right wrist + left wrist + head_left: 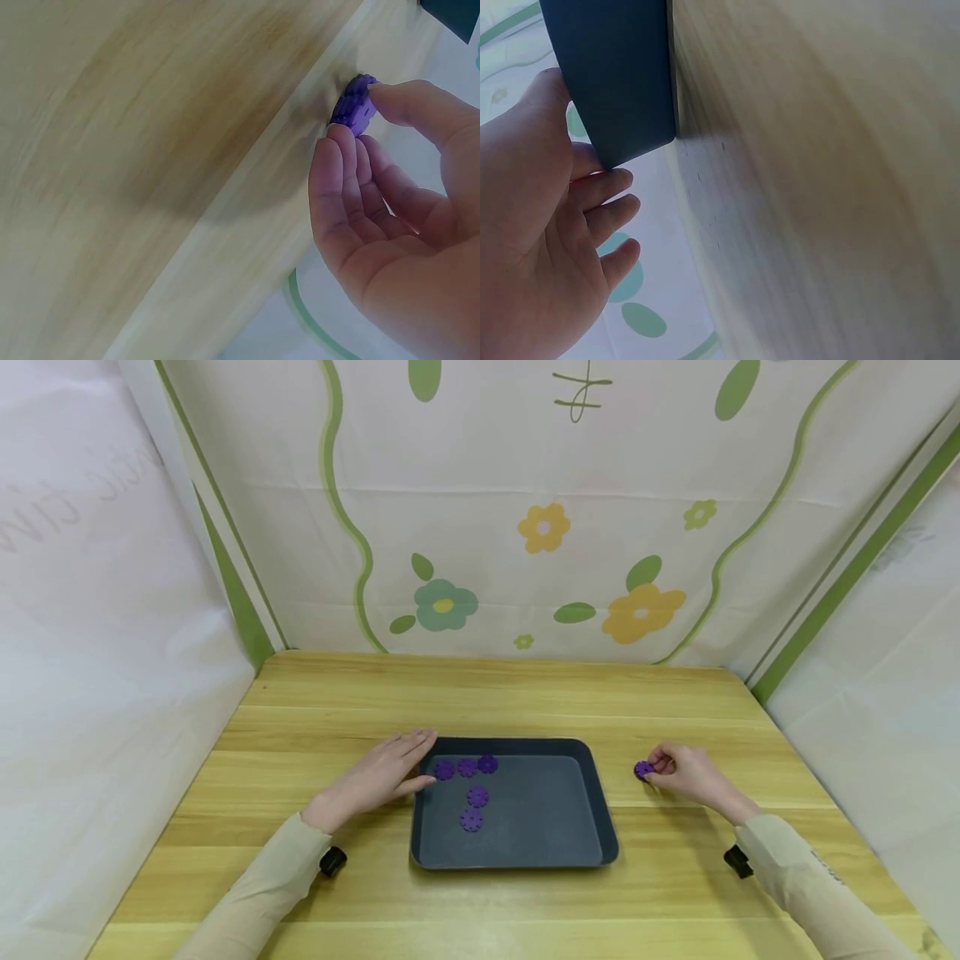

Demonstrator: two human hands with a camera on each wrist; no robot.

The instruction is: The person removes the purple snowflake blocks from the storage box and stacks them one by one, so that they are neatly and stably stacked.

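1. The right hand [693,772] pinches a purple disc [643,768] between thumb and fingertips. The disc sits on the tabletop [480,693], well to the right of the tray [592,852] and apart from it.
2. In the right wrist view the disc [354,105] stands on edge against the wood, with the thumb over its top and a fingertip [334,139] under its lower edge.
3. The left hand [382,777] lies flat with fingers straight and holds nothing. It rests on the tabletop against the tray's left rim, near the far corner. The left wrist view shows the fingers [607,187] alongside the tray's outer wall [622,75].
4. Five more purple discs lie inside the tray: three in a row [467,767] near the far left corner and two [474,807] just in front of them.
5. Handling judgement: the disc looks like rigid moulded plastic, small, thin and light. It should not deform or break under a firm pinch. The notched rim gives purchase, so grip it across the rim rather than on the flat faces.
6. Materials: the discs have scalloped, flower-like rims and small holes. The tray is dark, matte and rectangular, with rounded corners and a raised rim. The tabletop is pale, smooth planked wood. Flower-printed sheeting stands behind and at both sides.
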